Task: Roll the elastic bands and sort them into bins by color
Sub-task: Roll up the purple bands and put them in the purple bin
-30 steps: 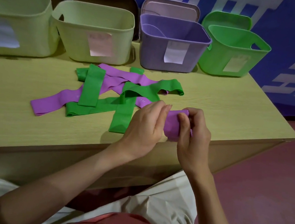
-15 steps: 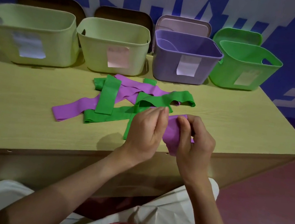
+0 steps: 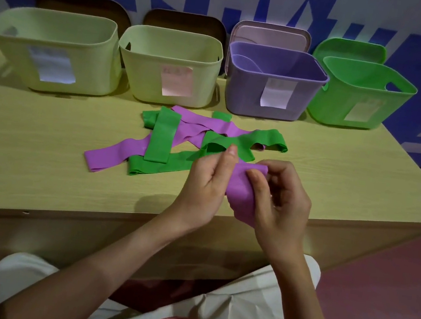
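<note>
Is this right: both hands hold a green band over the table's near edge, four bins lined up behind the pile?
Not quite: the band in both hands is purple, not green. The head view shows the left hand and right hand gripping it over the table's near edge, with four bins behind the pile: two pale ones, a purple bin and a green bin.

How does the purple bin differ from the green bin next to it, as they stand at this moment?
Colour: the purple bin is lilac, the green bin bright green. Pose: the purple bin faces the table edge squarely; the green bin is turned at an angle, one handle cutout showing. Position: the purple bin stands directly behind the pile of bands; the green bin is rightmost. Shared: each carries a paper label and has a matching lid propped behind.
</note>
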`<state>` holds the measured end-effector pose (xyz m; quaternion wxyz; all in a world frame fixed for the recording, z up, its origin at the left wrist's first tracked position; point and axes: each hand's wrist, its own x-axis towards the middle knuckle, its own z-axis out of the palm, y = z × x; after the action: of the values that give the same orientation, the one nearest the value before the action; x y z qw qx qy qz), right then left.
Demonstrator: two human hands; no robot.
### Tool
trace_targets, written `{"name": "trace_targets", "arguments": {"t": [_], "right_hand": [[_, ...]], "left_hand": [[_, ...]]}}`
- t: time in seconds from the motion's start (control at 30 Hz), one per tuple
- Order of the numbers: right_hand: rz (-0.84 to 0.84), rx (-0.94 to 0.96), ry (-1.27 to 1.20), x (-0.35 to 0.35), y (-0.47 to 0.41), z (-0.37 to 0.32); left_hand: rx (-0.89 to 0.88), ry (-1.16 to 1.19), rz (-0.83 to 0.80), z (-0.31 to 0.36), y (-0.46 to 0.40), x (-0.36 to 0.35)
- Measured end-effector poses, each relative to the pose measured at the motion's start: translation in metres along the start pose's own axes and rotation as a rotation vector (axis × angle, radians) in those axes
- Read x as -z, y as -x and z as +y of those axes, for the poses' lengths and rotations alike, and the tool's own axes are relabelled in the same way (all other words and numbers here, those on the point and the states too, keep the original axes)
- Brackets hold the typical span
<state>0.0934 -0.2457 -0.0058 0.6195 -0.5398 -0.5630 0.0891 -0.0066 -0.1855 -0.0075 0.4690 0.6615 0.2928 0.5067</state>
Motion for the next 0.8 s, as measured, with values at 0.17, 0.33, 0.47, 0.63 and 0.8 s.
{"name": "trace_targets", "arguments": {"t": [0.17, 0.33, 0.47, 0.63, 0.8], "right_hand": [[-0.002, 0.013, 0.009, -0.010, 0.005, 0.000], [-0.026, 0.006, -0.070, -0.022, 0.003, -0.011], [-0.105, -0.057, -0.240, -0.028, 0.006, -0.014], [-0.157, -0.137, -0.371, -0.037, 0.010, -0.011], [-0.145, -0.143, -0.393, -0.043, 0.009, -0.011]], "left_hand": [[-0.121, -0.214, 0.025, -0.003, 0.006, 0.018], [-0.118, -0.137, 0.087, -0.002, 0.014, 0.024], [-0.107, -0.095, 0.141, 0.004, 0.018, 0.027], [0.040, 0.030, 0.192, 0.007, 0.020, 0.034], [0.099, 0.046, 0.208, 0.010, 0.019, 0.040]]}}
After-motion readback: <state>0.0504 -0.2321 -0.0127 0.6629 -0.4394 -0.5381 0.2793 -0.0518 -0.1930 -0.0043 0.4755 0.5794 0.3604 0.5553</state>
